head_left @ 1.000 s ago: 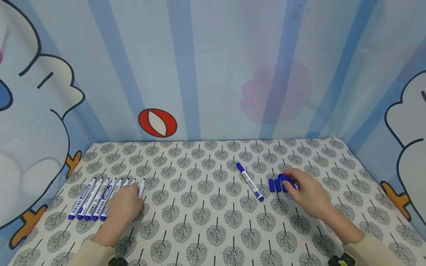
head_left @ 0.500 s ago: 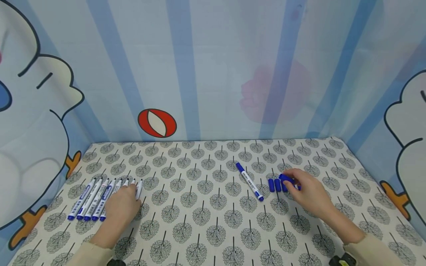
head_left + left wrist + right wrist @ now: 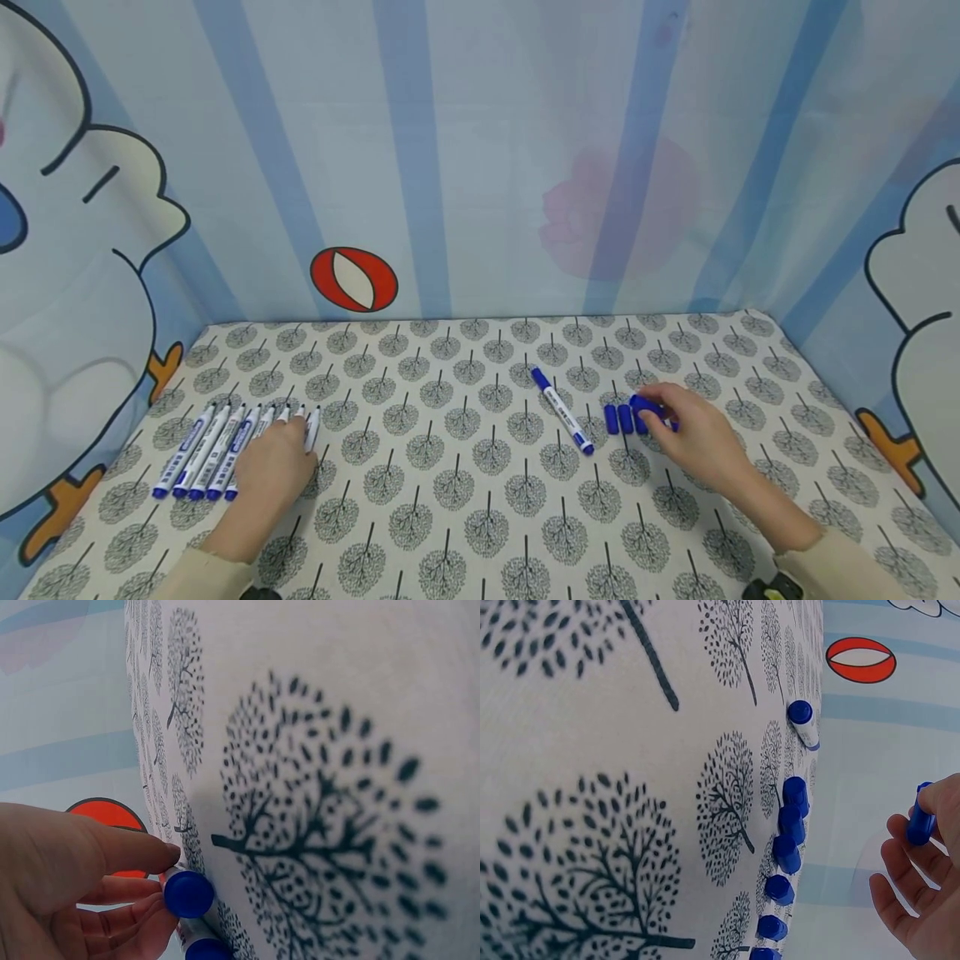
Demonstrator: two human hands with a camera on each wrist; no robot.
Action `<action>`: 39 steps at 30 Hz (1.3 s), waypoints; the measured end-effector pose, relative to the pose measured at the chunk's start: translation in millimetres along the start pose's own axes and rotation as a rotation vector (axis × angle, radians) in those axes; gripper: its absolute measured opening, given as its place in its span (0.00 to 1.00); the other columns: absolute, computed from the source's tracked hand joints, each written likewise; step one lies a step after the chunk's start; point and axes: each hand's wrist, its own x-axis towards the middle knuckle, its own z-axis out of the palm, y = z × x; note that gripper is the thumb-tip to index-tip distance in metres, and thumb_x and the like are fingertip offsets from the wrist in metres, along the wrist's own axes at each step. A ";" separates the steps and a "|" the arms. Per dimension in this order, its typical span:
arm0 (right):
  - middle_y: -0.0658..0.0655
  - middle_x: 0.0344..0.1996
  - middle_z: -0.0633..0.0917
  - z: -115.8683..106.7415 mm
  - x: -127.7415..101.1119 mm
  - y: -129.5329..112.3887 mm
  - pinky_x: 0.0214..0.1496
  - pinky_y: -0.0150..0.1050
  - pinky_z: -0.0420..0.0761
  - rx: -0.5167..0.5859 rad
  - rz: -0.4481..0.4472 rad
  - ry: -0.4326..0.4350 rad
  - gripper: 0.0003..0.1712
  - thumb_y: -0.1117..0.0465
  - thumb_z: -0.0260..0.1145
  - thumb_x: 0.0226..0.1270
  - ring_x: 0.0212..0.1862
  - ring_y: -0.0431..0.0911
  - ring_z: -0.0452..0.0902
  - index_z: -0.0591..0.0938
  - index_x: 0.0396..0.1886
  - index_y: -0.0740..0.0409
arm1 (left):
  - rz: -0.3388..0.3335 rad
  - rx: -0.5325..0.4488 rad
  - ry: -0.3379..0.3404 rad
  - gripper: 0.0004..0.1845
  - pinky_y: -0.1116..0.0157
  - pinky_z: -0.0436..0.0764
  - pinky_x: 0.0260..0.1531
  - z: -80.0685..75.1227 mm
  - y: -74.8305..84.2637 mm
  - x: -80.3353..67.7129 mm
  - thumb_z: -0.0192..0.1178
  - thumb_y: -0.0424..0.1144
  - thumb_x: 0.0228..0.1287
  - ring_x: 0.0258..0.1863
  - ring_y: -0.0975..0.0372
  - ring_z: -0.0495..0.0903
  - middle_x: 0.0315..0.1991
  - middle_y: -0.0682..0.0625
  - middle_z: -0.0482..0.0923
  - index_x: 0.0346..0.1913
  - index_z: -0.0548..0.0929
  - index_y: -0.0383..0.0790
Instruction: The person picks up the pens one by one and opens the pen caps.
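No readable text is showing anywhere. The capped marker lying right of centre in the head view and the row of uncapped markers at lower left are carrying blue label bands on their white barrels, but the print is appearing too small and blurred to make out.

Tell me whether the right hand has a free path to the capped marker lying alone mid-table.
Probably yes. The capped marker lies just left of the right hand, with only the short row of loose blue caps on the cloth between. The hand already pinches one blue cap, so its fingers are occupied.
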 end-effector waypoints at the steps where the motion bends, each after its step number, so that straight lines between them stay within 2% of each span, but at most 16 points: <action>1: 0.54 0.35 0.83 0.0 -0.3 0.2 0.29 0.35 0.77 0.001 0.002 -0.002 0.16 0.66 0.67 0.55 0.30 0.41 0.75 0.79 0.45 0.61 | 0.000 0.001 0.001 0.17 0.61 0.71 0.12 0.2 0.3 -0.1 0.62 0.35 0.53 0.18 0.53 0.73 0.32 0.38 0.77 0.44 0.76 0.29; 9: 0.53 0.33 0.83 -1.4 -0.5 -0.3 0.28 0.32 0.75 0.007 0.012 -0.008 0.16 0.66 0.66 0.56 0.29 0.39 0.73 0.78 0.45 0.61 | -0.007 0.012 0.011 0.18 0.62 0.70 0.11 0.5 1.3 0.4 0.63 0.38 0.53 0.19 0.54 0.73 0.35 0.38 0.76 0.44 0.76 0.31; 15: 0.53 0.31 0.82 -3.8 -0.4 2.5 0.24 0.29 0.72 0.017 0.059 -0.033 0.15 0.65 0.65 0.58 0.27 0.38 0.71 0.78 0.46 0.61 | 0.041 -0.016 0.102 0.17 0.63 0.70 0.11 -0.1 4.7 0.9 0.64 0.37 0.53 0.21 0.54 0.75 0.44 0.36 0.77 0.45 0.78 0.33; 18: 0.54 0.30 0.82 -5.2 0.1 5.2 0.21 0.29 0.71 0.021 0.080 -0.047 0.15 0.65 0.64 0.59 0.26 0.38 0.71 0.77 0.46 0.62 | 0.066 -0.039 0.140 0.15 0.64 0.68 0.10 -0.4 7.4 1.6 0.63 0.36 0.54 0.19 0.57 0.74 0.45 0.38 0.77 0.44 0.79 0.35; 24: 0.51 0.26 0.81 -7.9 0.2 13.6 0.20 0.29 0.69 -0.017 0.078 -0.025 0.14 0.65 0.64 0.59 0.24 0.37 0.71 0.77 0.46 0.62 | 0.111 -0.045 0.180 0.14 0.67 0.65 0.08 -1.1 12.9 3.5 0.63 0.36 0.53 0.13 0.62 0.66 0.36 0.43 0.78 0.43 0.80 0.37; 30: 0.53 0.27 0.82 -10.3 -1.6 24.5 0.18 0.29 0.68 -0.044 0.116 -0.036 0.14 0.64 0.63 0.60 0.22 0.38 0.71 0.77 0.45 0.62 | 0.176 -0.029 0.189 0.13 0.68 0.64 0.09 1.5 17.1 4.3 0.64 0.37 0.52 0.13 0.63 0.65 0.31 0.47 0.76 0.42 0.81 0.37; 34: 0.56 0.28 0.83 -13.8 -4.0 31.3 0.19 0.32 0.70 -0.048 0.158 -0.054 0.15 0.64 0.62 0.60 0.24 0.43 0.75 0.75 0.47 0.64 | 0.217 -0.032 0.185 0.12 0.69 0.64 0.10 2.9 19.3 5.6 0.64 0.37 0.52 0.14 0.64 0.66 0.30 0.48 0.76 0.41 0.81 0.38; 39: 0.61 0.31 0.84 -17.3 -6.8 40.0 0.22 0.37 0.74 -0.070 0.188 -0.051 0.17 0.64 0.62 0.60 0.29 0.51 0.80 0.75 0.49 0.65 | 0.276 -0.038 0.173 0.12 0.69 0.68 0.13 3.3 23.5 6.2 0.65 0.36 0.51 0.19 0.63 0.71 0.33 0.48 0.78 0.40 0.82 0.39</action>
